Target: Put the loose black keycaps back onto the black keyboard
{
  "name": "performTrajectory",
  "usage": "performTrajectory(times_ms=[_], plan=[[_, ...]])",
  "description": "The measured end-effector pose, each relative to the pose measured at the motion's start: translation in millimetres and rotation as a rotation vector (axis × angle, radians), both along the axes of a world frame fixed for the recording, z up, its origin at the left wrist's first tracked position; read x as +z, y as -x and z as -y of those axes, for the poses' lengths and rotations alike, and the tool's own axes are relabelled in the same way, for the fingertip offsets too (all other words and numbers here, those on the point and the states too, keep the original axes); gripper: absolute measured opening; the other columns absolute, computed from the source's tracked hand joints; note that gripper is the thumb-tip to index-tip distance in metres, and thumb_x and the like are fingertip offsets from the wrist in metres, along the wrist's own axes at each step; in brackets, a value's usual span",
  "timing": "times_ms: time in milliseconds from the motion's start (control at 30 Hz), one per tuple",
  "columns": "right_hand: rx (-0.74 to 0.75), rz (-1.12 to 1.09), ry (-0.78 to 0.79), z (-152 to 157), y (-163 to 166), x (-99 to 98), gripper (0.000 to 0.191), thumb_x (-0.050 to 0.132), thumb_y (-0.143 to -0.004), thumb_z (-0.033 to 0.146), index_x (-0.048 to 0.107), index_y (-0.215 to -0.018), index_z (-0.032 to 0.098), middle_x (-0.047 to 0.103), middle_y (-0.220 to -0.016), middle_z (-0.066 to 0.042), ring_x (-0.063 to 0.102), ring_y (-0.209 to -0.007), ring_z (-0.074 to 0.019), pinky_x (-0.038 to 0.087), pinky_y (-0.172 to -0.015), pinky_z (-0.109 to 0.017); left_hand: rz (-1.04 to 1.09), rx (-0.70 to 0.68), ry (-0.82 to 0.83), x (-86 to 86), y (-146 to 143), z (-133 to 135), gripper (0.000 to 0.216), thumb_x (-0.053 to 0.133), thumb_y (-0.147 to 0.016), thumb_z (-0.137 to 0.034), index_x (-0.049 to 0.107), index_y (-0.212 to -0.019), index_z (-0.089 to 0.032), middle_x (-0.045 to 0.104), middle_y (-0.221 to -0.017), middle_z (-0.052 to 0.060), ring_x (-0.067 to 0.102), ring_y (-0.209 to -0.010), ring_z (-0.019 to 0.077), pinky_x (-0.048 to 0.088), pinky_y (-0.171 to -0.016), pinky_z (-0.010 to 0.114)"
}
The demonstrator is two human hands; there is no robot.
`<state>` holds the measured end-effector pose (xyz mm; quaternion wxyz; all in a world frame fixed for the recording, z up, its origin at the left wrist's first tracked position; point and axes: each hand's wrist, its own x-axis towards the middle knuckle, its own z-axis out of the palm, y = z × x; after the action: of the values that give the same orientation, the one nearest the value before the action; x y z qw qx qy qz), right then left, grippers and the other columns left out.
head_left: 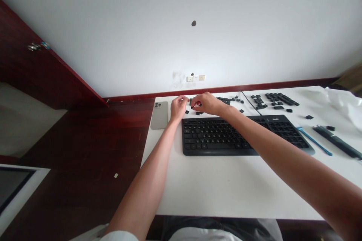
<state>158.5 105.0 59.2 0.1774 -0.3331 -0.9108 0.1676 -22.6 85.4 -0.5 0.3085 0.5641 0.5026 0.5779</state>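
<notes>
Above the far left corner of a black keyboard (220, 146), both my hands are close together. My right hand (207, 103) reaches in from the right, its fingers pinched on a small black keycap (192, 107). Just left of it, my left hand (178, 107) has thumb and fingertips brought together; what they hold, if anything, is too small to make out. Loose black keycaps lie under and around the hands, one keycap (187, 112) right beside my left hand. The right forearm crosses over the keyboard and hides part of its keys.
A phone (160, 116) lies at the table's left edge. More loose keycaps (281, 98) are spread at the back right. A blue stick-like tool (315, 141), a long black object (338, 142) and white plastic wrapping (343, 103) lie at right. A cable (251, 102) runs behind the keyboard.
</notes>
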Motion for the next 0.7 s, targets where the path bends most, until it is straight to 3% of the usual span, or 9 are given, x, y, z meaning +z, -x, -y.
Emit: performTrajectory(times_ms=[100,333,700], plan=[[-0.036,-0.150,0.025,31.8,-15.1,3.8,0.013,0.070,-0.086,0.018,0.080,-0.094,0.020,0.080,-0.090,-0.002,0.072,-0.083,-0.0179,0.052,-0.077,-0.027,0.013,-0.007,0.003,-1.0,-0.2,-0.1,0.021,0.058,-0.087,-0.032,0.068,-0.074,-0.019,0.070,-0.075,0.000,0.062,-0.073,0.0156,0.044,-0.069,0.025],[0.019,-0.163,0.169,102.2,-44.9,0.0,0.013,0.070,-0.090,0.022,0.079,-0.100,0.023,0.080,-0.099,-0.001,0.074,-0.088,-0.0185,0.057,-0.080,-0.028,-0.034,0.001,0.033,1.4,-3.2,3.1,0.021,0.056,-0.087,-0.031,0.068,-0.074,-0.019,0.072,-0.080,0.002,0.064,-0.075,0.0165,0.046,-0.069,0.025],[0.055,-0.200,0.115,112.8,-56.3,-16.7,0.013,0.068,-0.093,0.020,0.079,-0.099,0.023,0.079,-0.102,-0.004,0.074,-0.091,-0.0202,0.058,-0.081,-0.032,-0.023,-0.011,0.011,1.7,-3.2,4.4,0.021,0.058,-0.087,-0.033,0.068,-0.074,-0.019,0.071,-0.079,0.003,0.062,-0.074,0.0160,0.045,-0.066,0.025]])
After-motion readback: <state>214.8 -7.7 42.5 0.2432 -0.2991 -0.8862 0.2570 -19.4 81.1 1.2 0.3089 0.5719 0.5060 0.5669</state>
